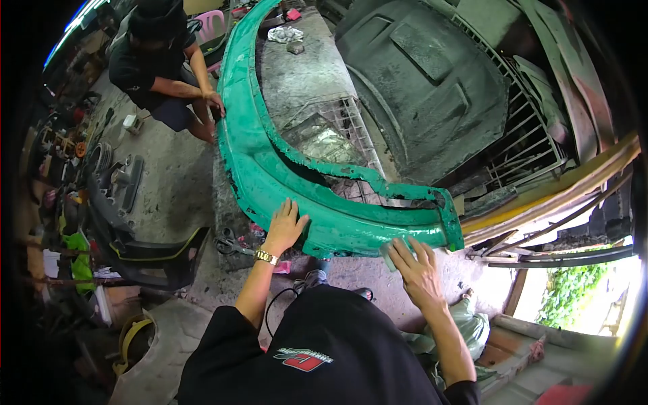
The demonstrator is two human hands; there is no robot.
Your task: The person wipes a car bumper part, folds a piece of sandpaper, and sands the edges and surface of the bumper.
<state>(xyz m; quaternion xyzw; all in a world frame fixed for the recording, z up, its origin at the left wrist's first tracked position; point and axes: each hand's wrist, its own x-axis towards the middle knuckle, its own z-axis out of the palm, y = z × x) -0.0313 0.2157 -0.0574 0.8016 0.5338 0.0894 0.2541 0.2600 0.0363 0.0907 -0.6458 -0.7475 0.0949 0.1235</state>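
Note:
A long, curved green panel [324, 209], like a car body moulding, stretches in front of me, its surface wet and shiny near the right end. My left hand [287, 226], below a gold watch [266, 257], lies flat on the panel's near middle with fingers stretched and nothing held. Near the right end, my right hand [416, 266] presses a pale flat pad [389, 256] against the panel. Most of the pad is hidden under the fingers, so its exact kind cannot be made out.
Another person [162, 61] stands at the far left, a hand touching the panel's outer edge. Behind the panel are a worktop [307, 64] and a dark car hood [425, 88]. A black bumper part [148, 260] lies on the floor at left. Scissors [231, 241] lie beside my left arm.

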